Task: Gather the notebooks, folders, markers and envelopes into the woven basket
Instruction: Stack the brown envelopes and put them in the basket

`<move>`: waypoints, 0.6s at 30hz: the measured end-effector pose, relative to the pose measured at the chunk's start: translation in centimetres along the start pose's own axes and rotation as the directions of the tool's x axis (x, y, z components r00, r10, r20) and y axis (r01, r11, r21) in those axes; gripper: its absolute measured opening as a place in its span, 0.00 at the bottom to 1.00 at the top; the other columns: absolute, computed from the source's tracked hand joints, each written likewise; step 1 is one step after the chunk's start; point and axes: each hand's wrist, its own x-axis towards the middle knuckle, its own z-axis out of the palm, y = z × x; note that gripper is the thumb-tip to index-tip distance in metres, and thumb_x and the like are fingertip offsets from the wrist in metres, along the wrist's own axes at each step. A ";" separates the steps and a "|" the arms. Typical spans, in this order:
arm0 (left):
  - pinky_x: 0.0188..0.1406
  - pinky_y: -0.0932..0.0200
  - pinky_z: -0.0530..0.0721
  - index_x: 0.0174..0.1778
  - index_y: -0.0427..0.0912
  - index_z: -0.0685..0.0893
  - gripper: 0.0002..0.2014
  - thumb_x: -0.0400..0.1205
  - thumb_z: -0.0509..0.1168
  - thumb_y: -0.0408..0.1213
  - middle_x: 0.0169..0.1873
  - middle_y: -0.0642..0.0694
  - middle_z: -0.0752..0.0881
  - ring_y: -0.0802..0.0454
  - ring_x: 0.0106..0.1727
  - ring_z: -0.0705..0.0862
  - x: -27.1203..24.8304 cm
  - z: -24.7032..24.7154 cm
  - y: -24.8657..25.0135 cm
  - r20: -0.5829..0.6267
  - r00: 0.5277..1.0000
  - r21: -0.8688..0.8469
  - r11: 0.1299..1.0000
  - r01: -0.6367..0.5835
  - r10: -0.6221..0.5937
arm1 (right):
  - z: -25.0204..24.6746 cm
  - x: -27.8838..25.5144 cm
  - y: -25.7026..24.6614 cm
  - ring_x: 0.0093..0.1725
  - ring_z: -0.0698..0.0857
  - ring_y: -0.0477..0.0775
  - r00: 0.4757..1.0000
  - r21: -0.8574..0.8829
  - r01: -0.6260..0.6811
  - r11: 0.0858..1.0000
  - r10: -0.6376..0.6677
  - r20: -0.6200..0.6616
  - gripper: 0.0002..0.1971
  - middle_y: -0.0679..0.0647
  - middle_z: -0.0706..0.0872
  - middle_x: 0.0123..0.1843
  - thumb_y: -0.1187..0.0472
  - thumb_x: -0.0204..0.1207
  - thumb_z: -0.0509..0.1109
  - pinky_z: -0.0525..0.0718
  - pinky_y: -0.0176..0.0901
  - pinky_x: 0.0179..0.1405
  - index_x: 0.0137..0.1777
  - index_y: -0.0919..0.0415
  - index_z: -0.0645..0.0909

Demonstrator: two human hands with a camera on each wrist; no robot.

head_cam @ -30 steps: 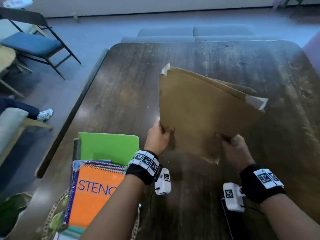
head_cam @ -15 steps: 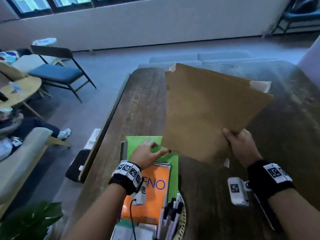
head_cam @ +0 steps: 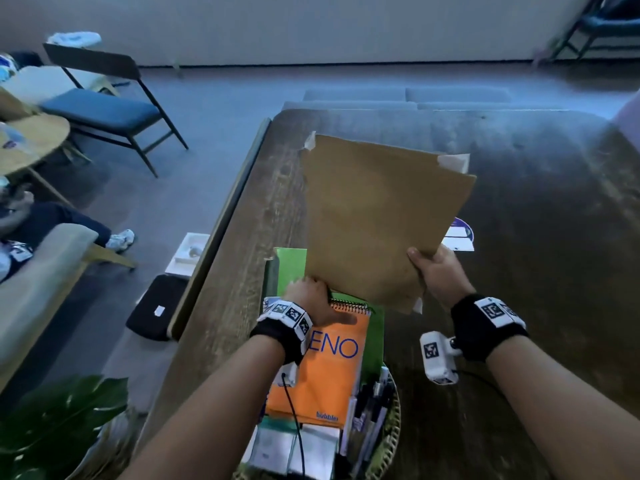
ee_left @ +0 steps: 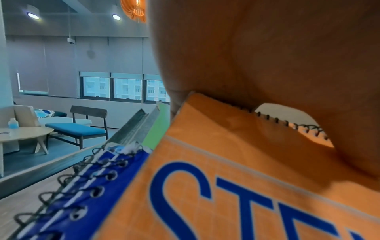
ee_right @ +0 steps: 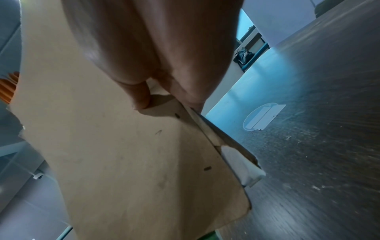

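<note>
A: From the head view, where's the envelope?
B: The brown envelope (head_cam: 377, 216) is held up off the dark wooden surface (head_cam: 540, 237), tilted, its lower edge over the top of the stack in the woven basket (head_cam: 393, 431). The right hand (head_cam: 438, 271) pinches its right edge, thumb on the near face.
A: And the left hand?
B: The left hand (head_cam: 313, 301) sits at the envelope's lower left corner, on the top of the orange notebook (head_cam: 329, 368), thumb stretched flat along the spiral. Its fingers are hidden by the envelope, so I cannot tell whether they grip anything.
A: What's in the basket?
B: The orange notebook on top, a green folder (head_cam: 291, 268) behind it, markers (head_cam: 375, 407) upright along the right side, white items at the near end. A small round label (head_cam: 459, 235) lies on the surface just past the envelope.
A: Left wrist view?
B: The palm fills the upper right, lying over the orange notebook (ee_left: 236, 186) at its wire binding. A blue spiral notebook (ee_left: 86, 194) is beside it, the green folder (ee_left: 156, 128) behind.
A: Right wrist view?
B: The right hand (ee_right: 156, 65) has thumb and fingers clamped on the edge of the brown envelope (ee_right: 127, 162), which hangs above the surface (ee_right: 318, 146). The round label (ee_right: 263, 116) lies beyond
</note>
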 end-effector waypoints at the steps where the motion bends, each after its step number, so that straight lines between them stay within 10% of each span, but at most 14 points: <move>1: 0.64 0.45 0.82 0.64 0.46 0.83 0.56 0.53 0.57 0.88 0.63 0.42 0.83 0.40 0.62 0.82 0.1 0.2 -0.2 -0.005 1.000 0.004 1.000 -0.001 0.001 | 0.4 0.3 0.1 0.43 0.91 0.39 1.000 -0.003 -0.004 1.000 0.004 0.006 0.11 0.46 0.93 0.46 0.73 0.85 0.64 0.86 0.30 0.42 0.62 0.65 0.82; 10: 0.63 0.43 0.81 0.67 0.43 0.75 0.54 0.57 0.63 0.84 0.62 0.39 0.80 0.38 0.63 0.80 -0.6 1.3 -0.5 -0.019 1.000 0.057 0.998 0.011 -0.010 | 3.1 2.2 0.7 0.61 0.90 0.60 0.999 -0.040 -0.007 0.999 0.008 0.049 0.10 0.57 0.92 0.58 0.70 0.85 0.67 0.85 0.57 0.67 0.57 0.57 0.85; 18: 0.70 0.40 0.74 0.74 0.41 0.75 0.59 0.57 0.61 0.85 0.68 0.39 0.77 0.38 0.69 0.75 -0.5 1.2 -1.1 -0.017 1.000 0.082 0.997 0.005 -0.004 | 4.6 2.0 0.9 0.59 0.90 0.60 0.998 -0.063 -0.005 0.998 0.008 0.058 0.11 0.55 0.92 0.56 0.70 0.85 0.67 0.83 0.65 0.69 0.55 0.54 0.85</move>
